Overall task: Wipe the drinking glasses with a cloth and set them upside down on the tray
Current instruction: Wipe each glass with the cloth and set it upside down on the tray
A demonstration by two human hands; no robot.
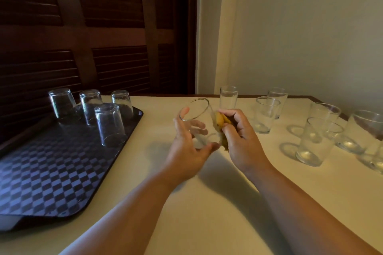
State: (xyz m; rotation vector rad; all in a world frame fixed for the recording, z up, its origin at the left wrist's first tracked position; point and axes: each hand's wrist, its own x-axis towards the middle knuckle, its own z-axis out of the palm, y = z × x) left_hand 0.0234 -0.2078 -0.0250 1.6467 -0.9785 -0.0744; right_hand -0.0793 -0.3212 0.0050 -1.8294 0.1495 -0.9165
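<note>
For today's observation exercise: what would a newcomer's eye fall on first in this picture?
At centre, the left hand holds a tilted glass while the right hand presses a yellow cloth against it. At left, four upturned glasses stand on a checkered tray; at right, upright glasses wait on the table.

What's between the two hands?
In the head view, a tilted glass, gripped by the left hand; the right hand presses a yellow cloth against it.
</note>
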